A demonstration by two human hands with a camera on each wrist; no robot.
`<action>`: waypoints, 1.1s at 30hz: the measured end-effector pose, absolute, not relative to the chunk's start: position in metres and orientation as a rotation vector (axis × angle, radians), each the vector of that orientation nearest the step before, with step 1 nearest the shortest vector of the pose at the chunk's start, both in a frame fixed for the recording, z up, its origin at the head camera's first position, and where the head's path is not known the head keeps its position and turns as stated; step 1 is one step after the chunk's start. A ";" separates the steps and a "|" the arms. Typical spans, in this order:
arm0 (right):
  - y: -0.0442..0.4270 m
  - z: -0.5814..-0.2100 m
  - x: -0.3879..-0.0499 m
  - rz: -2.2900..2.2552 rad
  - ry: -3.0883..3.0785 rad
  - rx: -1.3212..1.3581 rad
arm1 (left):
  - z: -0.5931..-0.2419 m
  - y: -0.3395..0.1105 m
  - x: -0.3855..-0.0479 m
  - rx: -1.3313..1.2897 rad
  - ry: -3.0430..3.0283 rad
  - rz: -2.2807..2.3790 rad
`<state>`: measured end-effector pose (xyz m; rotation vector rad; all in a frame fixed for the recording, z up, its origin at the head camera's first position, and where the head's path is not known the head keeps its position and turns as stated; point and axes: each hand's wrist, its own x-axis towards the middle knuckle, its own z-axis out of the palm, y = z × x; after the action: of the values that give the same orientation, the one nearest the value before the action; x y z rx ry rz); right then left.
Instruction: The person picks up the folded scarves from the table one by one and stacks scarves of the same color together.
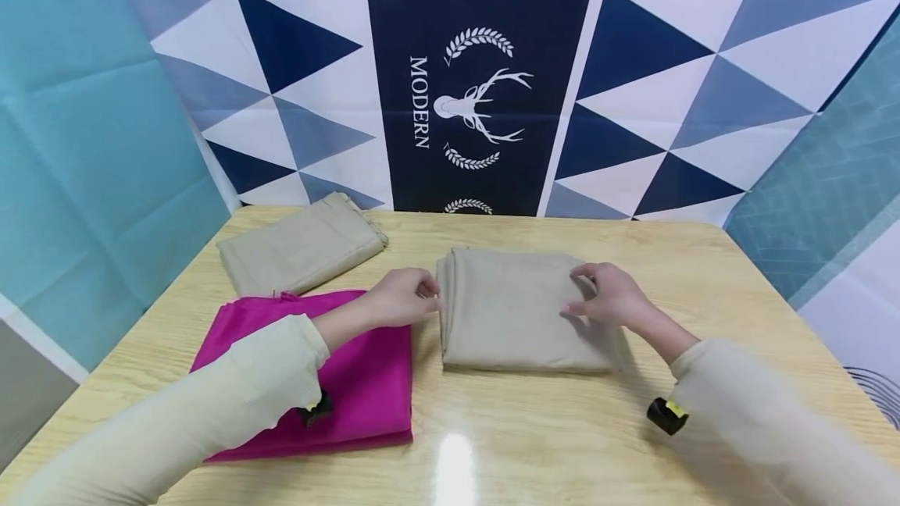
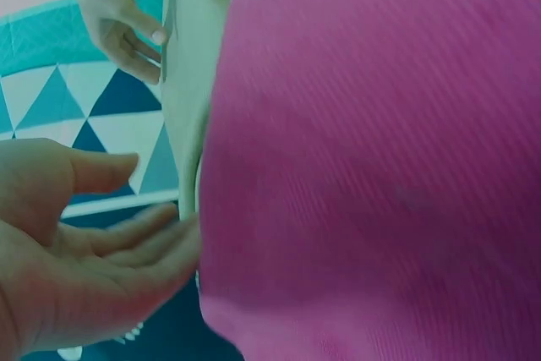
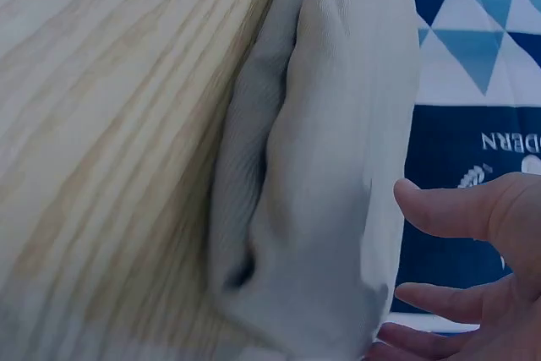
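Note:
A folded beige cloth [image 1: 516, 311] lies flat on the table, its layered edge facing left. My left hand [image 1: 406, 297] is at that layered edge, thumb and fingers apart; in the left wrist view the hand [image 2: 93, 251] has relaxed fingers beside the cloth's edge [image 2: 190, 82]. My right hand [image 1: 610, 299] is over the cloth's right part, thumb and fingers spread. The right wrist view has the right hand [image 3: 473, 268] with its fingertips at the folded cloth [image 3: 330, 141], gripping nothing. Whether the fingertips touch the cloth is hard to tell.
A folded magenta cloth [image 1: 366, 381] lies on the left of the table, under my left forearm. Behind it is another folded beige cloth [image 1: 302, 244] with a fringed end. Patterned fabric [image 1: 478, 100] hangs behind the table [image 1: 534, 436].

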<state>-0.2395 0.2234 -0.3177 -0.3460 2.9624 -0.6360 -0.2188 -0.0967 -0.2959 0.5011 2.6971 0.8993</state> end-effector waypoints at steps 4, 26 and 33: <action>0.211 -0.324 -0.241 -0.647 2.993 -0.432 | -0.296 -0.106 -0.224 0.626 2.697 0.924; 0.184 -0.326 -0.244 -0.463 2.884 -0.722 | -0.285 -0.176 -0.304 0.629 2.954 0.472; 0.183 -0.327 -0.247 -0.478 2.877 -0.732 | -0.290 -0.200 -0.318 0.560 2.937 0.279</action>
<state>-0.2468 0.1825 -0.3266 -0.7317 2.8766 -0.4785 -0.3178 -0.2005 -0.2899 0.5597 2.9366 0.2787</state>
